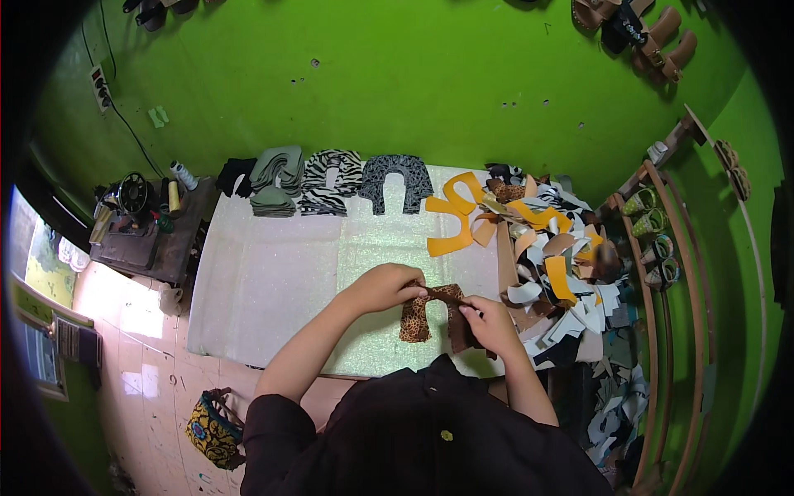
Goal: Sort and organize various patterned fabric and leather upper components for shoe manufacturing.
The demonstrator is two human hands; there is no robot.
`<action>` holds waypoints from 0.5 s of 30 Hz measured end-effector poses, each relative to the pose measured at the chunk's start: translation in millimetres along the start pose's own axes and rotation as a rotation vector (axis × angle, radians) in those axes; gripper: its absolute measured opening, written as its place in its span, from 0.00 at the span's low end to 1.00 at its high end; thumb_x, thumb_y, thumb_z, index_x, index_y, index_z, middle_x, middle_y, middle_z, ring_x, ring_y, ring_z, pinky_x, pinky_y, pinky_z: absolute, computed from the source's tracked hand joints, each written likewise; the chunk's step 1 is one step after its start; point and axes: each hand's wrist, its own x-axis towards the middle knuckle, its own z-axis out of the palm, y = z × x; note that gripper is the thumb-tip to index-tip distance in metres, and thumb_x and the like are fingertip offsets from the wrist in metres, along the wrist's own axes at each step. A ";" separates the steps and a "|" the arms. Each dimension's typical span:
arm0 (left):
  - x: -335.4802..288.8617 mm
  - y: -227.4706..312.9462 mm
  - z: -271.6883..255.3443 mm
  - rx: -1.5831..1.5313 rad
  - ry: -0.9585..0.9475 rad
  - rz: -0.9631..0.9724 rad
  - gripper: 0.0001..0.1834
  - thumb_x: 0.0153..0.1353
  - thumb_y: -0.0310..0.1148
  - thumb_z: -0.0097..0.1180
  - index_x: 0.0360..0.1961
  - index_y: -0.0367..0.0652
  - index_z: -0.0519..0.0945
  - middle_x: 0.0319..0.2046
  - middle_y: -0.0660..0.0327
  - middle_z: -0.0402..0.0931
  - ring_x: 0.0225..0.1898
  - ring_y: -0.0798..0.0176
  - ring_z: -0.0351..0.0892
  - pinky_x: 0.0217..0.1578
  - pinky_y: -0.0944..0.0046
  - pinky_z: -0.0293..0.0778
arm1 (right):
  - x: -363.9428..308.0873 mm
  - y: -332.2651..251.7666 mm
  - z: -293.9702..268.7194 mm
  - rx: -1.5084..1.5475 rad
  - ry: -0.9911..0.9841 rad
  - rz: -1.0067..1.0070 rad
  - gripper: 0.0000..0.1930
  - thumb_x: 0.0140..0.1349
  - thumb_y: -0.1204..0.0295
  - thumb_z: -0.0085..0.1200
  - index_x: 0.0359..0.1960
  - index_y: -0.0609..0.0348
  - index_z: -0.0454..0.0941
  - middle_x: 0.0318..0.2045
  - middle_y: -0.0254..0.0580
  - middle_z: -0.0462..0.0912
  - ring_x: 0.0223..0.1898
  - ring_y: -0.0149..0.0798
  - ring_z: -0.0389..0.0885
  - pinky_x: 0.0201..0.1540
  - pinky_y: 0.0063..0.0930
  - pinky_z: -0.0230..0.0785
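Observation:
Above the near part of the white table [273,273], both hands hold a U-shaped leopard-print shoe upper piece [415,321]. My left hand [395,286] pinches its upper edge, fingers closed. At the right end of that edge, my right hand [490,322] grips with thumb and fingers pressed together. The two legs of the piece hang down, and the right one shows a plainer brown side. Farther back lie yellow cut pieces [449,240], a grey-black patterned U-shaped piece [392,169], zebra-print pieces [332,169] and grey-green stacked pieces [277,169].
A heap of coloured scraps [571,281] covers the table's right side and spills to the floor. Left stands a sewing machine [132,194] with thread spools. A patterned bag [215,431] sits on the floor. A wooden rack [663,331] with sandals lines the right wall.

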 end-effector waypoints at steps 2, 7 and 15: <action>1.8 -6.4 1.9 -0.084 -0.042 -0.008 0.11 0.60 0.37 0.51 0.34 0.39 0.74 0.25 0.56 0.76 0.26 0.59 0.76 0.31 0.61 0.70 | 2.0 7.6 1.3 0.075 0.048 0.012 0.10 0.58 0.69 0.50 0.37 0.60 0.78 0.24 0.49 0.79 0.23 0.41 0.77 0.28 0.30 0.67; 4.3 -23.2 26.3 -0.359 0.061 -0.072 0.09 0.62 0.34 0.50 0.37 0.38 0.70 0.28 0.62 0.73 0.32 0.71 0.72 0.35 0.69 0.68 | 11.3 31.7 6.8 0.334 0.133 -0.019 0.10 0.59 0.70 0.50 0.32 0.68 0.76 0.19 0.36 0.76 0.22 0.27 0.71 0.26 0.25 0.64; -18.1 -38.1 75.6 -0.951 0.282 -0.415 0.13 0.62 0.31 0.50 0.46 0.42 0.65 0.28 0.66 0.71 0.31 0.75 0.69 0.31 0.74 0.67 | 9.4 63.4 18.2 0.503 0.044 0.169 0.13 0.59 0.66 0.54 0.22 0.63 0.75 0.15 0.24 0.69 0.18 0.17 0.61 0.20 0.16 0.53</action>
